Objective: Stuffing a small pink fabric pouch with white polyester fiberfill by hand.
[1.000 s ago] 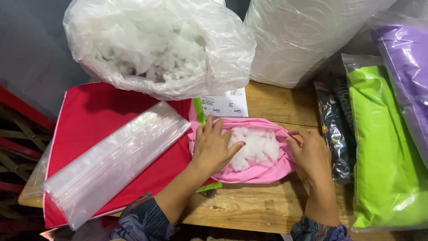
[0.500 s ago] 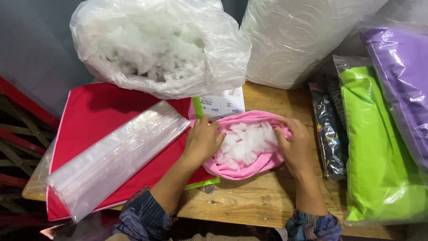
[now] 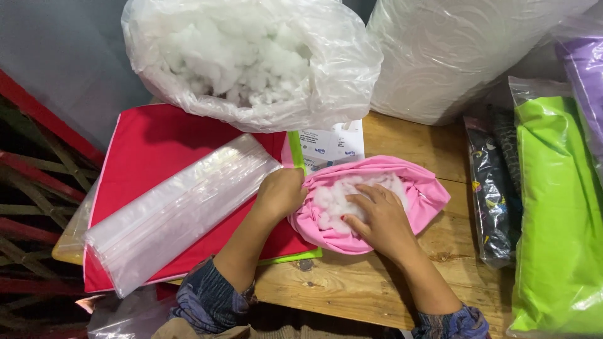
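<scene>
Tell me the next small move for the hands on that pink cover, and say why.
Probably press the white stuffing deeper with the right hand, while the left hand holds the pink cover open at its edge. The stuffing still bulges at the opening, and the right fingers already rest on it.

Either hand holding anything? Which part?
Left hand grips the pink fabric cover at the left rim of its opening. Right hand holds nothing clearly; its fingers press the white stuffing inside.

Soft pink cloth cover [image 3: 421, 188], fluffy white stuffing [image 3: 336, 196], glossy clear plastic bags [image 3: 182, 210], rough wooden table [image 3: 402, 276].
</scene>
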